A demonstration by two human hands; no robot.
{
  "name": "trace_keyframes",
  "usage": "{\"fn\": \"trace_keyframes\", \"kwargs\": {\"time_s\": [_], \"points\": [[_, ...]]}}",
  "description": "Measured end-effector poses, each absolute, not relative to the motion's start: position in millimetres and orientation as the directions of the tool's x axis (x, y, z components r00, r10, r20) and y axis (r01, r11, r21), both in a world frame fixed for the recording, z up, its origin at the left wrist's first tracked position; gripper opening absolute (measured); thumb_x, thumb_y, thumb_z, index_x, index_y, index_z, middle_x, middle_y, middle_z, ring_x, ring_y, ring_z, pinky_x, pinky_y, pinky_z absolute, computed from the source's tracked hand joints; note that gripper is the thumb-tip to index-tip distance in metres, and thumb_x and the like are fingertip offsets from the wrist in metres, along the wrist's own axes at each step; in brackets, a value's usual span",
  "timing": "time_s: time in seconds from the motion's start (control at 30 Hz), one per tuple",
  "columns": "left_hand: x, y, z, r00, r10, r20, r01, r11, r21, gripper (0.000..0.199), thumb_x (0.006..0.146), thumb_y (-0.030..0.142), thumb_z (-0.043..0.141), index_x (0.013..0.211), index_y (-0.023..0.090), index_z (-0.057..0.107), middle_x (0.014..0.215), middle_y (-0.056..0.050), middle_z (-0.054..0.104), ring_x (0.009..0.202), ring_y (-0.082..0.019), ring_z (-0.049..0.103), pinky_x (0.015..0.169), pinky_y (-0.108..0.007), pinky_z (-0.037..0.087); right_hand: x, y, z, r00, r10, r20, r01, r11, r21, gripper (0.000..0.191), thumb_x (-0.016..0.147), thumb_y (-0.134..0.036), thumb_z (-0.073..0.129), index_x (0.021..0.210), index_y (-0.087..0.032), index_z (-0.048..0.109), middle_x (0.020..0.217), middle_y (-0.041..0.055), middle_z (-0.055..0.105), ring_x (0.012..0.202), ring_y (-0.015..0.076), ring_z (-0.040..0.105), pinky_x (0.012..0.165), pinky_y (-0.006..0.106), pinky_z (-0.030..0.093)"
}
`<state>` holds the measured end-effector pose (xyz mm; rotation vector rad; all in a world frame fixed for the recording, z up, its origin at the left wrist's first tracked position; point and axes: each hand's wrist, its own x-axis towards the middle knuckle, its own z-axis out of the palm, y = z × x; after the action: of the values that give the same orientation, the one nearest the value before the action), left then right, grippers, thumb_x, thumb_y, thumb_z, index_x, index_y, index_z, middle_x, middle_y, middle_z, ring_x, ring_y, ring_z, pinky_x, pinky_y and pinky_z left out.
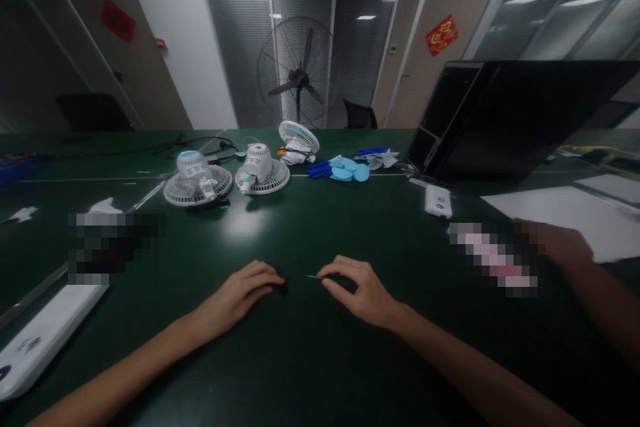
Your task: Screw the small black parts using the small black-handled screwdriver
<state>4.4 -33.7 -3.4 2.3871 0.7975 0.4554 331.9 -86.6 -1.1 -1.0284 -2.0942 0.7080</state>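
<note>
My left hand [256,283] rests low over the green tabletop [300,360], thumb and fingers closed in a pinch. A small dark thing [281,285] shows at its fingertips, too dark to make out. Across a short gap, my right hand [357,287] pinches a thin, pale, pointed piece [313,277] between thumb and forefinger. Its tip points left toward my left hand, and the rest of it is hidden by the fingers.
Small white fans [197,180] and blue blades [350,169] lie farther back. A large black box [515,120] stands at right, near a white device [439,201] and paper [565,213]. Another person's hand [563,243] is at far right. A long white case [50,333] lies left.
</note>
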Motion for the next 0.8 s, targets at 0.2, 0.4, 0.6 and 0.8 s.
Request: {"fn": "trace_keyframes", "kwargs": {"time_s": [0.2, 0.4, 0.6, 0.8], "points": [[-81.2, 43.8, -7.6, 0.491, 0.851, 0.185, 0.678, -0.506, 0.533, 0.038, 0.102, 0.045, 0.050, 0.126, 0.025, 0.072, 0.127, -0.008, 0.068, 0.112, -0.026, 0.067, 0.099, -0.039, 0.054, 331.3, -86.6, -2.3, -0.448, 0.832, 0.328, 0.436, 0.524, -0.732, 0.019, 0.107, -0.030, 0.057, 0.118, -0.021, 0.069, 0.104, 0.0044, 0.068, 0.089, 0.0173, 0.065, 0.077, 0.029, 0.052], [-141.3, 81.1, -22.4, 0.260, 0.946, 0.194, 0.783, -0.324, 0.532, 0.058, 0.092, 0.061, 0.056, 0.130, 0.020, 0.070, 0.123, -0.012, 0.071, 0.103, -0.030, 0.070, 0.088, -0.040, 0.056, 330.0, -86.6, -1.8, -0.439, 0.832, 0.339, 0.455, 0.531, -0.715, 0.018, 0.106, -0.029, 0.058, 0.117, -0.021, 0.070, 0.101, 0.0038, 0.068, 0.088, 0.0174, 0.065, 0.077, 0.030, 0.051], [-154.9, 77.2, -21.7, 0.233, 0.947, 0.222, 0.783, -0.318, 0.535, 0.064, 0.089, 0.060, 0.058, 0.140, 0.021, 0.063, 0.137, -0.013, 0.066, 0.115, -0.032, 0.067, 0.093, -0.041, 0.056, 331.8, -86.9, -1.9, -0.454, 0.828, 0.329, 0.441, 0.530, -0.724, 0.019, 0.107, -0.029, 0.056, 0.117, -0.021, 0.070, 0.103, 0.0043, 0.068, 0.089, 0.0178, 0.065, 0.077, 0.030, 0.052], [-174.6, 81.6, -19.2, 0.326, 0.926, 0.193, 0.804, -0.379, 0.458, 0.064, 0.090, 0.065, 0.053, 0.130, 0.018, 0.071, 0.135, -0.012, 0.067, 0.117, -0.032, 0.065, 0.100, -0.041, 0.053, 332.0, -87.1, -2.2, -0.462, 0.825, 0.325, 0.447, 0.534, -0.718, 0.021, 0.108, -0.031, 0.056, 0.119, -0.020, 0.069, 0.104, 0.0048, 0.069, 0.090, 0.0175, 0.065, 0.077, 0.029, 0.053]]}}
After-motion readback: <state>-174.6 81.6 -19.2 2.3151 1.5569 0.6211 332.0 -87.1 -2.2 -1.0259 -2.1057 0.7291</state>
